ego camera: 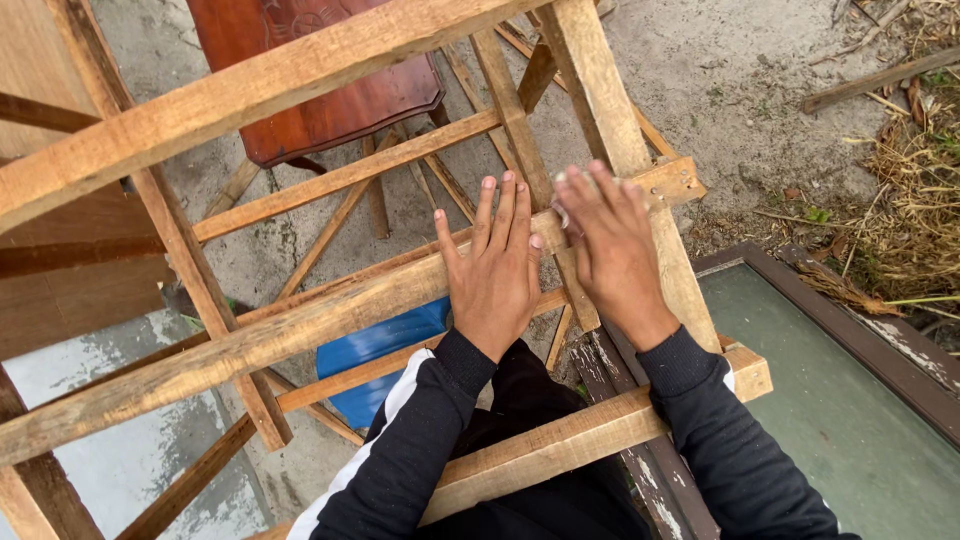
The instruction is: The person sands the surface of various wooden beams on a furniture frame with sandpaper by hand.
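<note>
A bare wooden frame of rough rails and posts fills the view. My left hand lies flat, fingers spread, on the long horizontal rail near its right end. My right hand is pressed next to it at the joint where the rail meets the upright post. A small pale object, partly hidden, shows under its fingertips; I cannot tell what it is. Both arms wear dark sleeves, the left with a white stripe.
A dark red carved wooden panel stands behind the frame. A blue object lies on the concrete below. A brown-framed glass pane lies at the right. Dry grass and sticks are at the far right.
</note>
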